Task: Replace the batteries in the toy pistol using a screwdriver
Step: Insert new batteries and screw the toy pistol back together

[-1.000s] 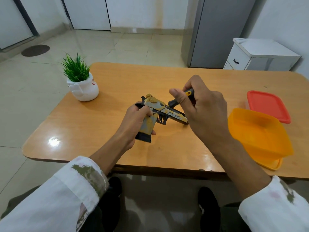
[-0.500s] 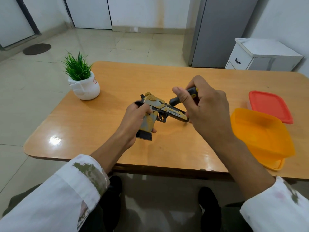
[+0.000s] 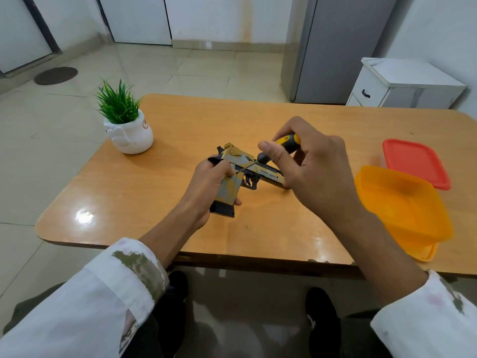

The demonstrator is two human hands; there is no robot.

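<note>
Wooden and glossy, the table [image 3: 180, 125] fills the centre of the view, and both hands work just above its middle. The left hand [image 3: 206, 184] grips the toy pistol [image 3: 229, 186] by the handle, with the fingers wrapped round its back and a fingertip showing on the near side. The black base of the grip points toward the person and the barrel runs off to the right. The gun is yellow and grey with black parts (the slide carries the words DESERT EAGLE). Its muzzle end passes behind the right hand, so I cannot tell whether it touches the tabletop.

The right hand [image 3: 315, 171] holds the screwdriver [image 3: 286, 144] by its yellow-and-black handle, pinched between the thumb and curled fingers. The thin metal shaft slants down and to the left. Its tip meets the pistol at the top of the grip, just beside the left hand's knuckles. Whether it sits in a screw is too small to make out.

A green plant in a white pot [image 3: 129, 135] stands near the table's far left corner. At the right edge is an orange tub [image 3: 400, 205], with a red lid [image 3: 415, 161] just behind it. Both forearms come out of white sleeves [image 3: 103, 293] blotched with olive. Beyond the table are pale floor tiles, a white drawer unit [image 3: 402, 83] and a tall grey cabinet [image 3: 335, 47].
</note>
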